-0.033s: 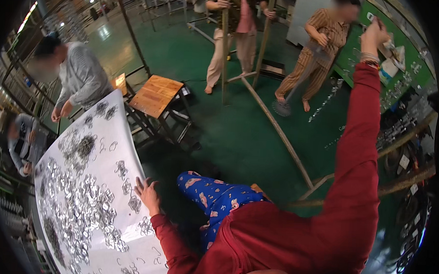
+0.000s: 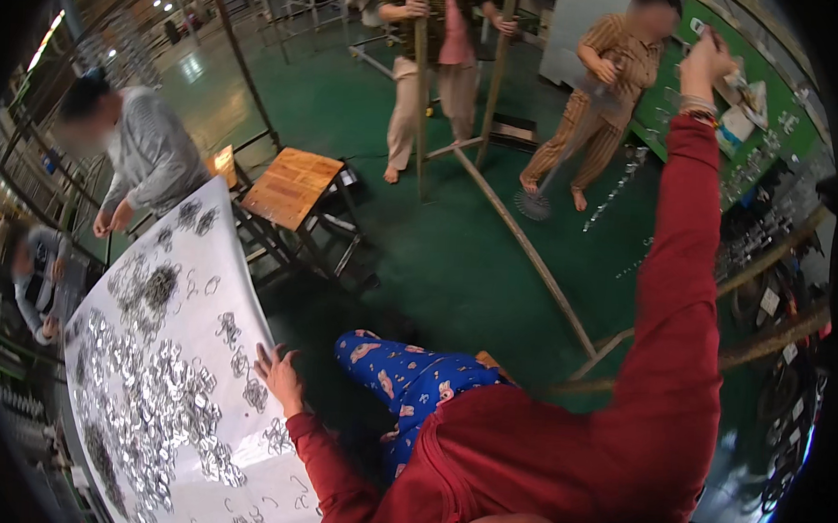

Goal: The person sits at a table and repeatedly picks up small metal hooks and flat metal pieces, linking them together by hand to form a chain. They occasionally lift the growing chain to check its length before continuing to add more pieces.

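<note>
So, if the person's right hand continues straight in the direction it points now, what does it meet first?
The right hand is raised up and forward toward the green board. Most likely it meets the small papers and items fixed there first, though depth is unclear.

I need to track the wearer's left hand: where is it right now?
In the head view, lower left: the left hand rests on the right edge of the white table, beside the small shiny metal parts, just left of the blue-trousered knee.
</note>
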### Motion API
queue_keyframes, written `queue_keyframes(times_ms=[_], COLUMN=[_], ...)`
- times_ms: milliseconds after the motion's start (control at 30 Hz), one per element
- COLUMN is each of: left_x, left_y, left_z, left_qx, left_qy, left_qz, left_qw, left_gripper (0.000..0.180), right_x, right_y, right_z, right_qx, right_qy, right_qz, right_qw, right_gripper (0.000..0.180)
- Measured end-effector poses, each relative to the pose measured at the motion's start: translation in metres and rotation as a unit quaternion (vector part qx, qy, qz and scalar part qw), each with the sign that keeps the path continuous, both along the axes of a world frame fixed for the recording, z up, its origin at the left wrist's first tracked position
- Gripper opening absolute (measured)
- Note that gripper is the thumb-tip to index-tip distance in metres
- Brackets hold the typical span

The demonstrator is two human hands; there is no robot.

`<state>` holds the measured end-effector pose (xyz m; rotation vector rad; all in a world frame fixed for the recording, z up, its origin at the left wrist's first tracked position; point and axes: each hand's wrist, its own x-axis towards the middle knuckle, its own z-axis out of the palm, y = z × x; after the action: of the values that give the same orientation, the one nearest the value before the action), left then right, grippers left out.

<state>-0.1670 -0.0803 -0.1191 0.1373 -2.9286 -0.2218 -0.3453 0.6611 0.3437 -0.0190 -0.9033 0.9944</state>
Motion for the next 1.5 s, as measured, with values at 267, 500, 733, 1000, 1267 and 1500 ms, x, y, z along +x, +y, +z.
queue_keyframes(times_ms=[267,500,733,1000,1267,1500], left_x=[-0.003,-0.008,-0.007,-0.008,-0.008,-0.013], left_y=[0.000,0.005,0.005,0.009,0.011,0.029], left_z=[-0.002,0.000,-0.002,0.006,0.007,0.051], left_qx=[0.016,0.012,0.006,0.029,0.037,-0.108], left_qy=[-0.002,-0.008,0.005,-0.023,-0.036,-0.200], left_qz=[0.012,0.018,0.010,0.022,0.019,0.001], left_qw=[1.000,1.000,1.000,0.999,0.999,0.974], left_gripper=[0.039,0.039,0.037,0.038,0.039,0.044], right_x=[-0.011,-0.043,-0.047,-0.039,-0.066,-0.100], right_y=[0.031,0.089,0.081,0.093,0.138,0.166], right_z=[-0.009,-0.002,0.024,0.053,0.072,0.078], right_qx=[0.004,0.032,0.031,0.011,-0.003,0.012], right_qy=[0.030,-0.032,-0.068,-0.078,-0.094,-0.100], right_qz=[0.060,0.014,0.038,0.146,0.237,0.267], right_qw=[0.998,0.999,0.996,0.986,0.967,0.958], right_gripper=[0.013,0.027,0.021,0.014,0.008,0.005])
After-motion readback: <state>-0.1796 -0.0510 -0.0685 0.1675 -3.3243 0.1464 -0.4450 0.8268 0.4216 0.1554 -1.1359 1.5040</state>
